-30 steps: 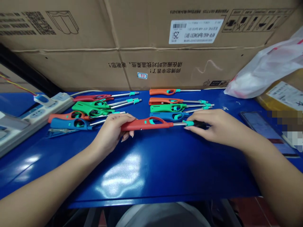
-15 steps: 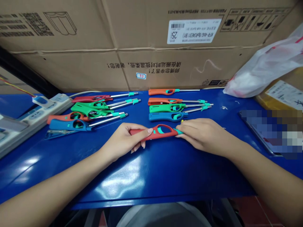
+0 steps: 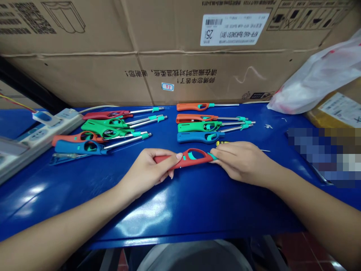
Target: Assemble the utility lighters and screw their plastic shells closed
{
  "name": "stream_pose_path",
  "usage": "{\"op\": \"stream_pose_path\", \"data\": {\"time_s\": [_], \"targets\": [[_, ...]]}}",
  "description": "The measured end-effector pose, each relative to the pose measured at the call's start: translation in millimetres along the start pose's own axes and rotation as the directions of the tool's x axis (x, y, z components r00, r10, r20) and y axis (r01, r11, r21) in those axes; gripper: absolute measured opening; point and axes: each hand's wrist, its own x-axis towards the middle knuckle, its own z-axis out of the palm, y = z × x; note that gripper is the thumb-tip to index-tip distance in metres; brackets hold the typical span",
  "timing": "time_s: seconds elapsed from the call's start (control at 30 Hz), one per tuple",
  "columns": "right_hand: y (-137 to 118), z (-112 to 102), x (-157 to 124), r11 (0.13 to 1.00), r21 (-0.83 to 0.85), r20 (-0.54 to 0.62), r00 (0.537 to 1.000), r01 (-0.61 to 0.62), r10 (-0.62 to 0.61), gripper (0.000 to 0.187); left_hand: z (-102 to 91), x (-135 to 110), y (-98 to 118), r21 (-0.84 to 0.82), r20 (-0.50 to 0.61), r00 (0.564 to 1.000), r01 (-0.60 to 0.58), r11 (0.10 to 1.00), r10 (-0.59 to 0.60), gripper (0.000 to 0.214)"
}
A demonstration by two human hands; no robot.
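Observation:
A red gas lighter (image 3: 187, 159) with a teal trigger is held level over the blue table, between both hands. My left hand (image 3: 158, 165) wraps its handle, thumb pressed on the side near the trigger guard. Closed around the teal collar at the other end is my right hand (image 3: 239, 162), whose fingers hide the lighter's nozzle. Just beyond my right fingers, a small yellow handle (image 3: 222, 143) pokes out. Behind the held lighter lie a blue lighter (image 3: 197, 137), a green lighter (image 3: 197, 127) and two orange lighters, the farthest one (image 3: 187, 107) near the cardboard.
Several lighters (image 3: 105, 113) are grouped at the left beside a white power strip (image 3: 42, 131). A large cardboard box (image 3: 107, 79) stands along the back. At the right are a plastic bag (image 3: 307, 82), a blurred-out flat object (image 3: 316, 158) and small white bits (image 3: 269, 126).
The view has shifted slightly, and the yellow handle shows more beyond my right fingers. Both hands keep their grip on the red lighter, almost in the same place.

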Motion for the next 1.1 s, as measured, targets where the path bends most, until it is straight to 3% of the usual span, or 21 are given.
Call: {"op": "stream_pose_path", "data": {"time_s": [0.2,0.47,0.6,0.67,0.73,0.8,0.83,0.93,1.0,1.1], "targets": [[-0.9,1.5,-0.4,0.99,0.124,0.074,0.996,-0.067,0.058,0.018,6.4,-10.6,6.6,0.143,-0.097,0.991,-0.076,0.987,0.09,0.028],[-2.6,8.6,-0.6,0.997,0.029,-0.06,0.995,-0.073,0.074,0.013,-0.1,0.4,-2.9,0.004,-0.036,0.999,-0.019,1.0,0.019,0.037],[-1.1,3.1,5.0,0.976,0.072,0.008,0.979,-0.205,0.205,0.016,-9.1,10.6,-4.7,0.111,0.002,0.986,-0.169,0.979,0.169,0.04],[0.4,-1.3,6.9,0.953,0.159,0.102,0.964,-0.259,0.245,0.017,-16.1,14.6,-3.6,0.275,0.054,0.922,-0.383,0.882,0.383,0.034],[1.6,-5.2,6.8,0.923,0.261,0.202,0.951,-0.284,0.236,0.02,-24.2,17.3,-2.4,0.433,0.204,0.764,-0.631,0.643,0.612,0.026],[1.7,-7.6,5.6,0.898,0.303,0.284,0.929,-0.32,0.236,0.023,-31.5,18.5,-1.6,0.496,0.362,0.602,-0.771,0.4,0.712,0.025],[0.9,-8.1,5.1,0.895,0.292,0.311,0.918,-0.337,0.244,0.024,-34.0,18.3,-1.5,0.51,0.413,0.567,-0.792,0.335,0.713,0.025],[-4.7,-7.3,5.8,0.929,0.193,0.309,0.918,-0.316,0.248,0.026,-34.3,14.7,-2.1,0.578,0.501,0.592,-0.772,0.265,0.631,0.023],[-10.5,-5.6,8.4,0.966,0.119,0.259,0.947,-0.229,0.192,0.028,-28.7,10.3,-3.1,0.617,0.563,0.616,-0.757,0.215,0.551,0.027],[-18.6,-2.9,12.2,0.994,0.035,0.217,0.971,-0.108,0.098,0.031,-18.8,3.5,-4.5,0.662,0.615,0.618,-0.742,0.105,0.49,0.033]]}}
